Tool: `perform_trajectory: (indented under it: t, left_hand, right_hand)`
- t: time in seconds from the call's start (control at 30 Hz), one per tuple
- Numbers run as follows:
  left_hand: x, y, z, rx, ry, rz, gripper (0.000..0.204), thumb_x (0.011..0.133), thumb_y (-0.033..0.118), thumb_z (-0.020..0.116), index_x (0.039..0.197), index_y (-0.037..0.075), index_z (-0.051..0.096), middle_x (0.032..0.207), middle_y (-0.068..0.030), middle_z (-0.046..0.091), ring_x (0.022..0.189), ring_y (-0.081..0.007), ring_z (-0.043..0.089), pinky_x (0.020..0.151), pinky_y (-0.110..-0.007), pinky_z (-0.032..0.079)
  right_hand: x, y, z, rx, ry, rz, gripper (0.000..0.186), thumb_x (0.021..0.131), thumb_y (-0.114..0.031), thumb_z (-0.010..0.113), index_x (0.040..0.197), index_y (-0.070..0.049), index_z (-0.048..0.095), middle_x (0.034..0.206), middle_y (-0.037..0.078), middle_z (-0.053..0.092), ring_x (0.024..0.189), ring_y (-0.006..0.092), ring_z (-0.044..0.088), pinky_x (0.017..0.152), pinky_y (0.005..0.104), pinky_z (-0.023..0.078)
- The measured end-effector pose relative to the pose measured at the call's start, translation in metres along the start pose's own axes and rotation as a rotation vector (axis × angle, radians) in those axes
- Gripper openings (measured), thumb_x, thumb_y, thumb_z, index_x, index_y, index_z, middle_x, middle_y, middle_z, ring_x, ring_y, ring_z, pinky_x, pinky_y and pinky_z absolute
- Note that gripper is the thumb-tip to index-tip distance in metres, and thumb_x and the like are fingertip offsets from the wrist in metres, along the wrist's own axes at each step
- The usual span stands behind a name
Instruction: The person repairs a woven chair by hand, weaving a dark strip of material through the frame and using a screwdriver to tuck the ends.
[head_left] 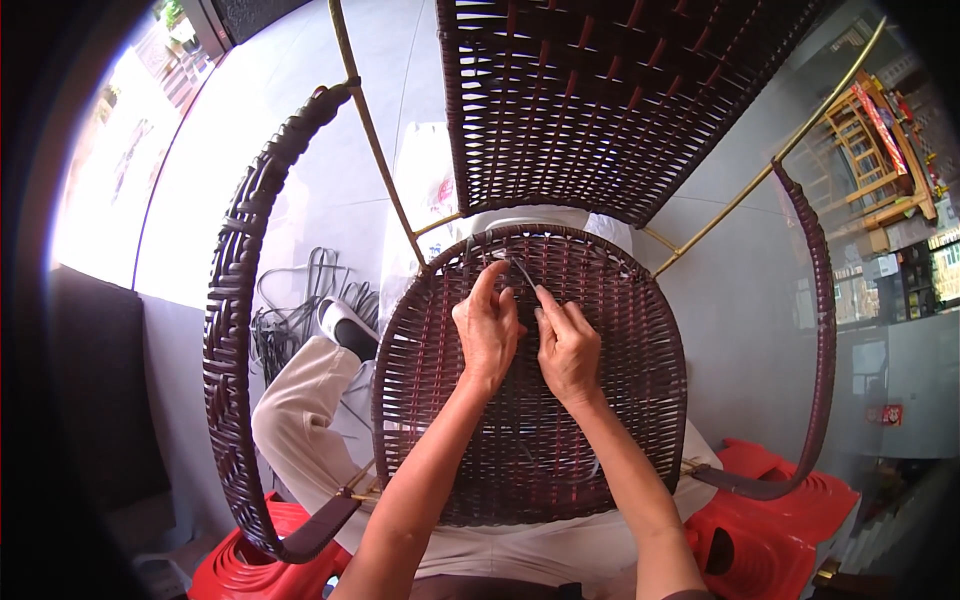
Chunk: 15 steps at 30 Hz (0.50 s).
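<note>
Head view: the rounded dark-brown woven seat (630,350) sits over the beige-trousered lap (500,548), weave looks mostly done. Right hand (568,345) pinches a thin dark strip-like piece (525,273) near the far edge, probably the unfinished bit; left hand (488,325) curls alongside, can't tell if it's gripping.

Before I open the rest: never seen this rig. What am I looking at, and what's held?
No robot here: these are a person's own bare left hand and right hand. The single picture comes from a fisheye camera on their head, looking down, so straight edges bend near the rim.

The woven seat of a chair is over the lap, with its backrest beyond. The right hand's grip holds a thin dark piece; strip or tool, I can't tell. Whether the left holds anything is unclear.

Loose strips lie on the floor at left; red stools flank the chair.
</note>
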<state>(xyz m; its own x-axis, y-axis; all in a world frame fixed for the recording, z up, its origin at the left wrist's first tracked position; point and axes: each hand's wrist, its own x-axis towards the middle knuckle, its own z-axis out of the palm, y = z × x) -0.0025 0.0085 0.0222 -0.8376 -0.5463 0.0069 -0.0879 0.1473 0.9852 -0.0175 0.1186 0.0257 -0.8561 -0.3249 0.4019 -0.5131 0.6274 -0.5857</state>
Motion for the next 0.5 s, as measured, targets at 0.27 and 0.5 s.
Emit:
perform_trajectory:
  t: [0.27, 0.5]
  left_hand:
    - [0.001, 0.003, 0.001, 0.007, 0.025, 0.009, 0.026, 0.082, -0.002, 0.053, 0.108, 0.001, 0.049, 0.053, -0.0027, 0.051, 0.041, -0.0075, 0.052, 0.035, -0.022, 0.04]
    - [0.003, 0.009, 0.002, -0.074, 0.053, -0.085, 0.02, 0.08, -0.003, 0.056, 0.097, 0.0, 0.044, 0.053, -0.0069, 0.053, 0.04, -0.0109, 0.053, 0.032, -0.024, 0.039]
  right_hand:
    - [-0.004, 0.007, 0.007, -0.045, 0.073, -0.068, 0.031, 0.081, -0.007, 0.059, 0.112, -0.009, 0.06, 0.069, 0.008, 0.052, 0.053, 0.025, 0.056, 0.046, 0.0346, 0.046]
    - [-0.004, 0.005, 0.007, -0.052, 0.073, -0.074, 0.031, 0.08, -0.006, 0.059, 0.111, -0.008, 0.06, 0.069, 0.008, 0.052, 0.053, 0.0243, 0.055, 0.045, 0.0339, 0.046]
